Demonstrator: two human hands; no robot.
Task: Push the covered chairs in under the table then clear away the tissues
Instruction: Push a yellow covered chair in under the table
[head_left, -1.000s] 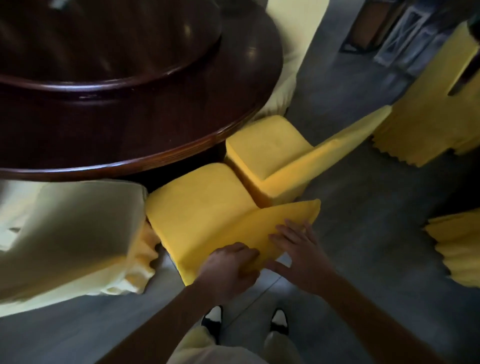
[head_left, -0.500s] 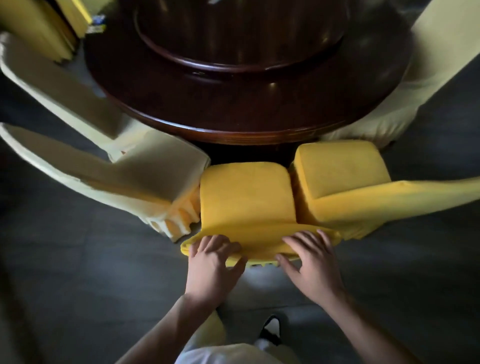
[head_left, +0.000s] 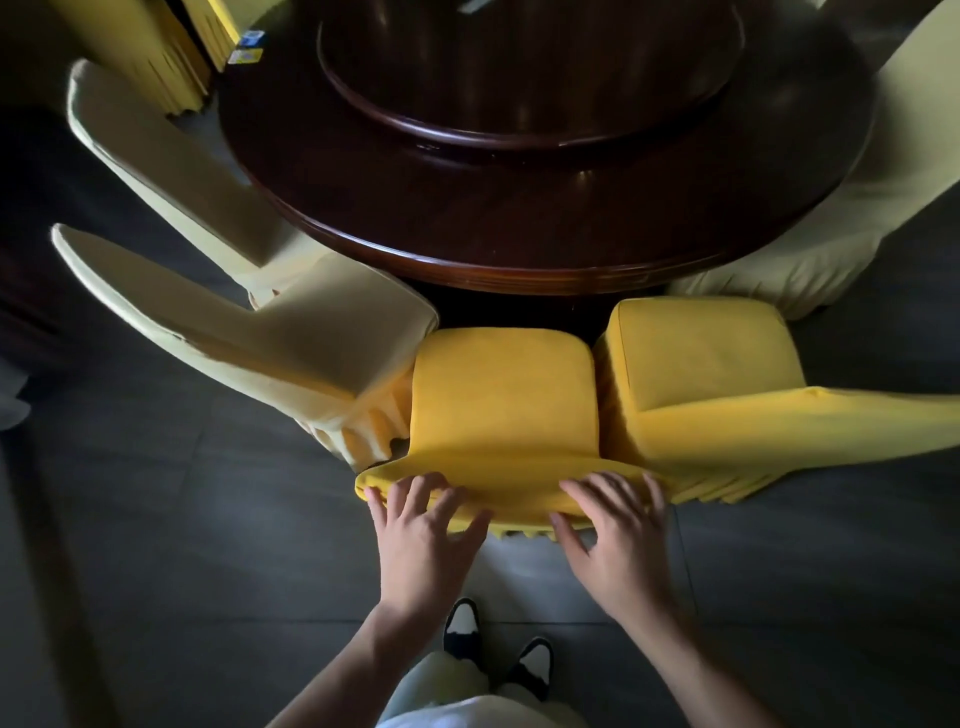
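A yellow covered chair stands straight in front of me, its seat front just under the rim of the round dark wooden table. My left hand and my right hand lie on the top edge of its backrest, fingers spread over the fabric and thumbs behind it. A second yellow covered chair sits close on the right, its seat at the table's rim and its back pointing right. Two small blue-and-white packets, perhaps tissues, lie on the table's far left edge.
Two pale covered chairs flank the table on the left, another on the right. A raised turntable fills the table's middle. More yellow chairs stand far left. My shoes rest on dark floor tiles.
The view swung to face the table squarely. The yellow chair now points straight at the table, close beside its neighbour. My fingers went from curled over the backrest to spread apart.
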